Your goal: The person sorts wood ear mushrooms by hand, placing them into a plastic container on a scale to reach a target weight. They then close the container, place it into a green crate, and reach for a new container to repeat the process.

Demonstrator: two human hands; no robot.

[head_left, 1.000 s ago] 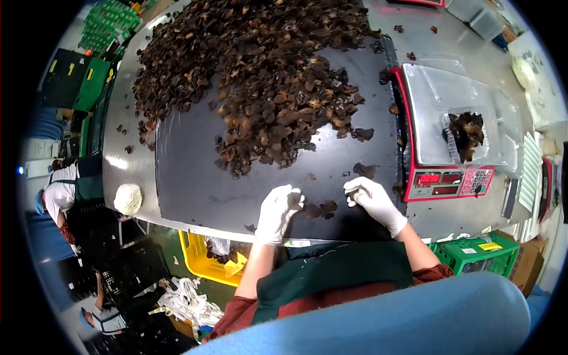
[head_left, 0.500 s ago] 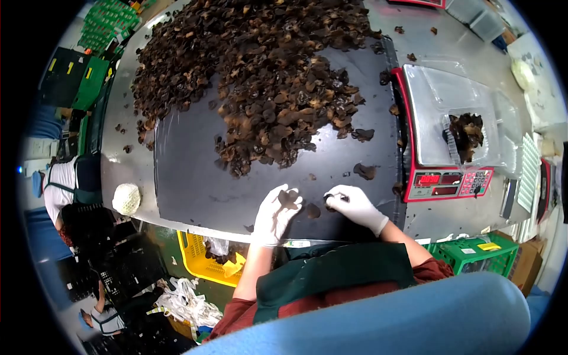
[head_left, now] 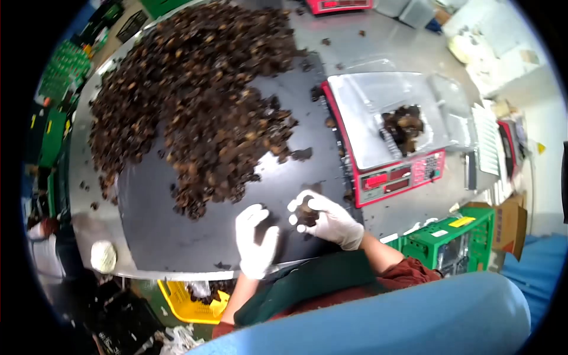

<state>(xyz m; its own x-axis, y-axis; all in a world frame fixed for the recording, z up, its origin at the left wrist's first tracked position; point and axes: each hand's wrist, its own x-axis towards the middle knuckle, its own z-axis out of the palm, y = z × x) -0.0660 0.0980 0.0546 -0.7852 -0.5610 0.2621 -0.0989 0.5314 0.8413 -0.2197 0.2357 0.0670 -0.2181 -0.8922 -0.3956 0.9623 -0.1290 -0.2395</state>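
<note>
My right hand (head_left: 332, 222), in a white glove, grips a dark brown wood ear mushroom (head_left: 306, 214) between thumb and fingers above the black mat (head_left: 154, 236). To its left, my gloved left hand (head_left: 254, 245) is open, with the thumb apart from the curled fingers. Only dark mat or shadow shows between them; no piece can be made out there. Beyond both hands spreads a large heap of wood ear mushrooms (head_left: 207, 112). One loose mushroom (head_left: 302, 154) lies by the heap's right edge.
On the right, a red scale (head_left: 378, 184) carries a clear plastic tray with mushrooms (head_left: 405, 130). A white netted ball (head_left: 103, 257) sits at the table's left edge. Below the edge are a yellow basket (head_left: 177, 305) and a green crate (head_left: 429, 242).
The view has swung right, so table things appear further left. The mushroom piece on my left palm no longer shows there. My right hand has turned and now shows a larger piece in its fingers.
</note>
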